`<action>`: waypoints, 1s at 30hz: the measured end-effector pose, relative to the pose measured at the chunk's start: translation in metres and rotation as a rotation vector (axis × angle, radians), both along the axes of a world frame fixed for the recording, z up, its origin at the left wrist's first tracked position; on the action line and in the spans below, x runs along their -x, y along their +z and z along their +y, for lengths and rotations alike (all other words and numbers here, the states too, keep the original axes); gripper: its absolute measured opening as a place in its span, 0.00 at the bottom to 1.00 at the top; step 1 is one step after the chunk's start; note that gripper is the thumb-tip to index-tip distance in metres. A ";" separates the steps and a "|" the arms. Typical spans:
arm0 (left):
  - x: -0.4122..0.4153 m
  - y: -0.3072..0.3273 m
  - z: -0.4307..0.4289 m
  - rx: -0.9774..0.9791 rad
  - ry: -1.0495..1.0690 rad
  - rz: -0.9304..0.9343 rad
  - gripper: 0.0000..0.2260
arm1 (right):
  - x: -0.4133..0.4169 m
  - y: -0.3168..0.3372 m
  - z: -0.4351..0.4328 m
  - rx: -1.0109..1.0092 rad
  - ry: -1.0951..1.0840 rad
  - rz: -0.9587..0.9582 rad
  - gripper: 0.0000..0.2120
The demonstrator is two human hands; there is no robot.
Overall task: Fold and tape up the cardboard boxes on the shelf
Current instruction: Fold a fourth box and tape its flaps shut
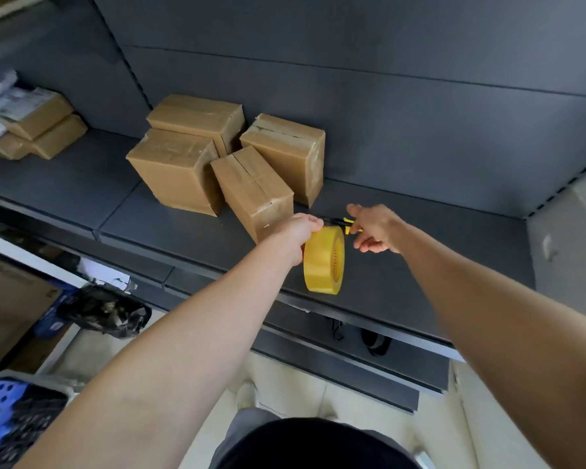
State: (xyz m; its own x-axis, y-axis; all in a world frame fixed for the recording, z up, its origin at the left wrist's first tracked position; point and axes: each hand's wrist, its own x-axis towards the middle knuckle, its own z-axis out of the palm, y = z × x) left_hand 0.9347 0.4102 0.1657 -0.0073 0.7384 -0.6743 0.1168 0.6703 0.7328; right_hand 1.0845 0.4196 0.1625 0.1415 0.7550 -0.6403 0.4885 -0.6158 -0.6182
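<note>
Center frame, I log: left hand (303,228) gripping yellow tape roll (323,262); right hand (377,228) at yellow-black cutter (346,222), hold I cannot tell.

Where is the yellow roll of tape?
Head view, centre: the yellow roll of tape is held by the left hand over the dark grey shelf, just right of the nearest brown cardboard box.

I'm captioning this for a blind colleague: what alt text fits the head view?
A person's left hand grips a yellow roll of tape at the front of a dark grey metal shelf, while the right hand is at a small yellow-and-black tool, grip unclear. Four taped brown cardboard boxes stand behind.
</note>
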 end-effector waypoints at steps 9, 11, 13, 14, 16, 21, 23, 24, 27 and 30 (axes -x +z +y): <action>-0.029 0.008 -0.003 -0.097 -0.157 -0.075 0.09 | -0.018 0.018 -0.012 0.217 -0.474 0.458 0.08; -0.032 0.006 -0.006 -0.097 -0.174 -0.121 0.09 | -0.021 0.021 -0.012 0.208 -0.542 0.448 0.09; -0.036 0.009 -0.010 -0.096 -0.183 -0.158 0.08 | -0.022 0.023 -0.010 0.210 -0.575 0.405 0.09; -0.039 0.010 -0.011 -0.097 -0.182 -0.173 0.06 | -0.024 0.024 -0.009 0.199 -0.599 0.389 0.09; -0.039 0.011 -0.013 -0.095 -0.151 -0.183 0.05 | -0.034 0.021 -0.009 0.156 -0.672 0.375 0.07; -0.021 0.001 -0.012 -0.066 -0.049 -0.049 0.04 | -0.056 0.018 -0.018 0.007 -0.727 0.288 0.02; -0.026 0.002 -0.016 -0.111 -0.076 -0.065 0.05 | -0.053 0.019 -0.019 -0.040 -0.724 0.261 0.07; -0.030 0.005 -0.019 -0.153 -0.102 -0.068 0.05 | -0.049 0.020 -0.019 -0.057 -0.733 0.244 0.08; -0.042 0.013 -0.023 -0.249 -0.193 -0.087 0.10 | -0.040 0.023 -0.022 -0.091 -0.698 0.190 0.10; -0.047 0.013 -0.027 -0.280 -0.333 -0.065 0.15 | -0.035 0.021 -0.026 -0.096 -0.675 0.160 0.10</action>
State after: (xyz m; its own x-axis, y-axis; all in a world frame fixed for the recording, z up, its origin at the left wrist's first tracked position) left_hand 0.9814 0.3836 0.1782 0.2982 0.8476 -0.4389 0.2402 0.3784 0.8939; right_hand 1.1196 0.3935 0.1836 0.5087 0.5894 -0.6275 -0.0831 -0.6919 -0.7172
